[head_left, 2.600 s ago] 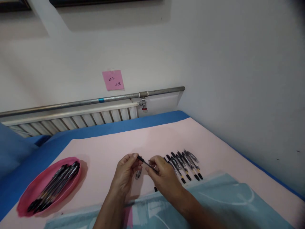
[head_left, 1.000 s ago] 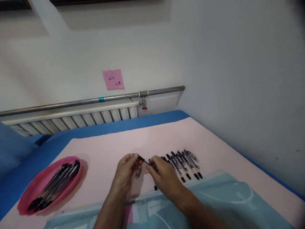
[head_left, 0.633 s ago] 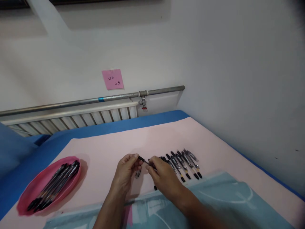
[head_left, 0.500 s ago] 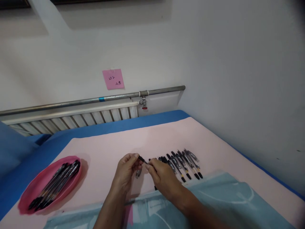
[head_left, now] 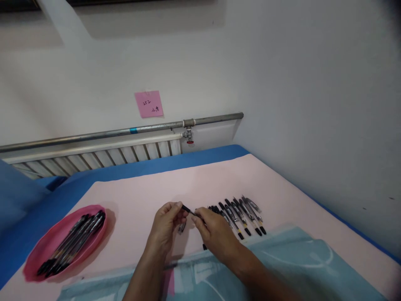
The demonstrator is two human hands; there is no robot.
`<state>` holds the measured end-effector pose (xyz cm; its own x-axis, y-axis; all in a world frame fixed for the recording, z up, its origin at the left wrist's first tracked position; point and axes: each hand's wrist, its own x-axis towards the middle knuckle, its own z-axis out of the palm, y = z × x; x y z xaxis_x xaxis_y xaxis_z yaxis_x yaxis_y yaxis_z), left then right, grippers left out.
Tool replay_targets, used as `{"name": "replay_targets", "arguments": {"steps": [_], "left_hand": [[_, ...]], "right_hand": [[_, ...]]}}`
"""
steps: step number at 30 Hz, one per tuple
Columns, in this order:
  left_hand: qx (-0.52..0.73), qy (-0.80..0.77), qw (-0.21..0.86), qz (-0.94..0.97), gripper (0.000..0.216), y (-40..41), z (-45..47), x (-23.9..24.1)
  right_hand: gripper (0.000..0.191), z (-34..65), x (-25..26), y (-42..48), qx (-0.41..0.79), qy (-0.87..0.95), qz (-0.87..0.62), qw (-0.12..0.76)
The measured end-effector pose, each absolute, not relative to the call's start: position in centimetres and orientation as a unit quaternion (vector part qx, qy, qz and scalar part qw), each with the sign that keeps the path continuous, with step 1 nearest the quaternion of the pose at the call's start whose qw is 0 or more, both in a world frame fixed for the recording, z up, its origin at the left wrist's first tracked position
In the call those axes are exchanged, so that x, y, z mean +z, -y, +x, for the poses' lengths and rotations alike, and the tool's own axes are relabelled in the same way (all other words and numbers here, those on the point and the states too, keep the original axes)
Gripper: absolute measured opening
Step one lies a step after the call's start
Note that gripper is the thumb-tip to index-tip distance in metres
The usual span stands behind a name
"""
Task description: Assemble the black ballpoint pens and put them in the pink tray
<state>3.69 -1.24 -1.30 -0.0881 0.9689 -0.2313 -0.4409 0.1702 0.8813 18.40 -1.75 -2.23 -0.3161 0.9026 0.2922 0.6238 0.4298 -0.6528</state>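
Both hands meet above the pink sheet point(head_left: 200, 184). My left hand point(head_left: 165, 228) is closed, pinching one end of a thin black pen point(head_left: 187, 210) between thumb and fingertips. My right hand point(head_left: 214, 234) is closed on the same pen's other end, fingers curled over it. A small clear pen part point(head_left: 181, 228) lies on the sheet just under my left fingers. To the right of my right hand a row of several black pens point(head_left: 241, 215) lies side by side.
A pink oval tray point(head_left: 36, 255) at the left holds several black pens point(head_left: 72, 244). A light blue cloth point(head_left: 297, 267) covers the near edge. Blue cover point(head_left: 150, 167) borders the sheet. A radiator and pipe point(head_left: 125, 133) run along the wall, with a pink note point(head_left: 149, 104) above.
My right hand has slid slightly left along the pen toward my left hand. The rest has not moved.
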Motion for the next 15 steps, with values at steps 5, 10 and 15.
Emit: {"name": "replay_targets", "arguments": {"steps": [5,10,15], "left_hand": [[0.579,-0.461,0.606,0.293,0.028,1.19,3.76,-1.4],[0.582,-0.463,0.593,0.309,0.026,1.21,3.76,-1.37],[0.582,-0.463,0.581,0.329,0.024,1.28,3.75,-1.24]], "right_hand": [[0.017,18.38,-1.92,1.8,0.23,0.776,-0.499,0.31],[0.019,18.33,-2.1,1.79,0.262,0.766,-0.495,0.315],[0.017,18.3,-2.13,1.62,0.36,0.726,-0.474,0.343]]}}
